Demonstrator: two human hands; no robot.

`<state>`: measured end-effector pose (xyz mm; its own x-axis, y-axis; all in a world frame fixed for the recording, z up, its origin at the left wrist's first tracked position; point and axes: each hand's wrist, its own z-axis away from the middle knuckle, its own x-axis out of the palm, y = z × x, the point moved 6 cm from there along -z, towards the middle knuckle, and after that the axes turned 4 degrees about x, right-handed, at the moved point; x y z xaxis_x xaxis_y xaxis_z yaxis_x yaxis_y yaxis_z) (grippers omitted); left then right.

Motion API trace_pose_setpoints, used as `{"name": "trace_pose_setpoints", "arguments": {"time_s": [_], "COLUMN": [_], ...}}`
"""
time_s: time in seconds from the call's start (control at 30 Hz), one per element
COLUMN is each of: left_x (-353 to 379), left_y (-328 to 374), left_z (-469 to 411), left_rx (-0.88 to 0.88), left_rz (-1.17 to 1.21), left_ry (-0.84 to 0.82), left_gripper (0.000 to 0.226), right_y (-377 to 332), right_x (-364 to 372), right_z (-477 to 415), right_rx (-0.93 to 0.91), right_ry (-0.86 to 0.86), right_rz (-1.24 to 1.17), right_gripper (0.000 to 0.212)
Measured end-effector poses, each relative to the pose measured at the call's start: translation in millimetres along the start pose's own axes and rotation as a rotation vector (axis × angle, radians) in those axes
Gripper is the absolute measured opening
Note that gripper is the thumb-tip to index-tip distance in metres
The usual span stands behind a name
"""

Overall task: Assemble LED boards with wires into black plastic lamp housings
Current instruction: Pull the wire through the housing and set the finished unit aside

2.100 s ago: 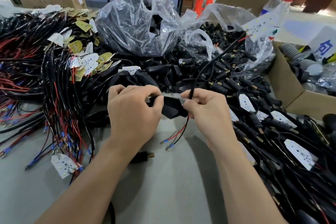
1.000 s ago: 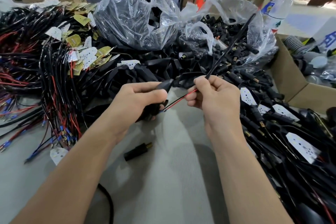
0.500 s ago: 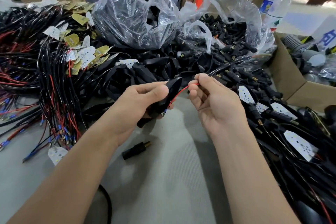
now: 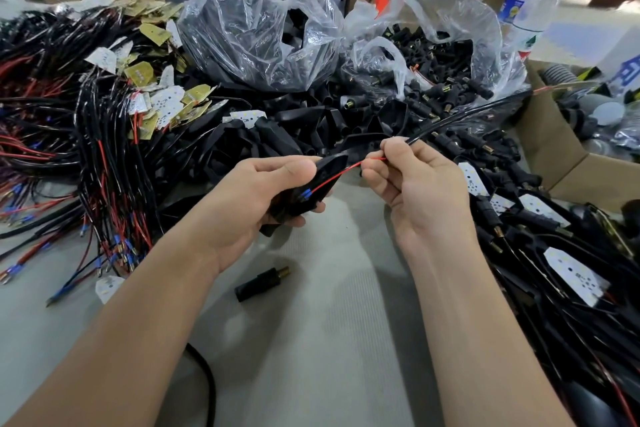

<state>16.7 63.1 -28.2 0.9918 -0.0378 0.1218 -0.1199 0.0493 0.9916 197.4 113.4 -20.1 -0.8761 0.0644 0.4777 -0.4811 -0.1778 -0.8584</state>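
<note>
The red wire's [image 4: 343, 172] blue tips now lie further down the black housing [image 4: 327, 166] at frame centre. The left hand [image 4: 256, 198] grips the housing with curled fingers, and the right hand [image 4: 415, 191] pinches the wire. Threading looks underway, with no LED board seemingly fitted yet.

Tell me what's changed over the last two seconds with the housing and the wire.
The right hand, still pinching the cable, came off the black housing. The red wire and its blue terminals, which hung below that hand, swung left onto the housing. The left hand tilted the housing up and still grips it. The loose connector on the table has not moved.
</note>
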Motion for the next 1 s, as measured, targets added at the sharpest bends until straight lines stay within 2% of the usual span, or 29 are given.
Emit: {"name": "trace_pose_setpoints", "arguments": {"time_s": [0.13,0.3,0.4,0.47,0.53,0.6,0.7,0.73,0.77,0.83,0.9,1.0], "left_x": [1.2,-3.6,-1.4,5.2,12.5,20.2,28.6,31.0,32.6,36.0,36.7,27.2], "left_y": [-4.3,-6.6,-6.6,-8.3,-11.8,-14.1,-14.4,-14.4,-15.7,-16.9,-16.2,-17.3], "left_z": [-1.4,-5.7,-6.0,-6.9,-6.5,-4.4,-1.5,-1.1,-1.5,-1.8,-3.1,-7.0], "left_rx": [-0.002,0.037,0.068,0.066,0.024,-0.02,-0.068,-0.093,-0.119,-0.154,-0.142,-0.068], "left_rz": [0.037,0.064,0.118,0.121,0.155,0.217,0.328,0.369,0.41,0.503,0.602,0.655], "left_ry": [0.075,0.191,0.196,0.157,0.125,0.069,0.021,0.022,0.028,0.036,0.069,0.24], "left_gripper": [0.049,0.04,0.043,0.033,0.037,0.041,0.044,0.046,0.047,0.048,0.048,0.042], "right_y": [5.1,6.0,7.9,7.9,6.2,5.3,2.8,1.0,-1.2,-0.8,2.6,13.1], "right_x": [10.4,10.7,14.9,20.1,25.4,29.2,29.5,29.0,29.1,28.3,31.3,37.1], "right_z": [4.5,5.2,8.1,13.2,18.4,22.4,23.7,25.0,27.1,27.5,25.0,22.0], "right_rx": [0.034,0.036,0.01,-0.072,-0.201,-0.271,-0.405,-0.448,-0.483,-0.497,-0.42,-0.255], "right_ry": [-0.102,-0.117,-0.164,-0.199,-0.22,-0.229,-0.139,-0.073,-0.003,0.054,-0.03,-0.182], "right_rz": [0.032,0.105,0.254,0.448,0.684,0.814,0.955,0.968,0.986,0.973,0.842,0.726], "right_gripper": [0.011,0.009,0.009,0.015,0.027,0.035,0.022,0.014,0.02,0.048,0.051,0.036]}}
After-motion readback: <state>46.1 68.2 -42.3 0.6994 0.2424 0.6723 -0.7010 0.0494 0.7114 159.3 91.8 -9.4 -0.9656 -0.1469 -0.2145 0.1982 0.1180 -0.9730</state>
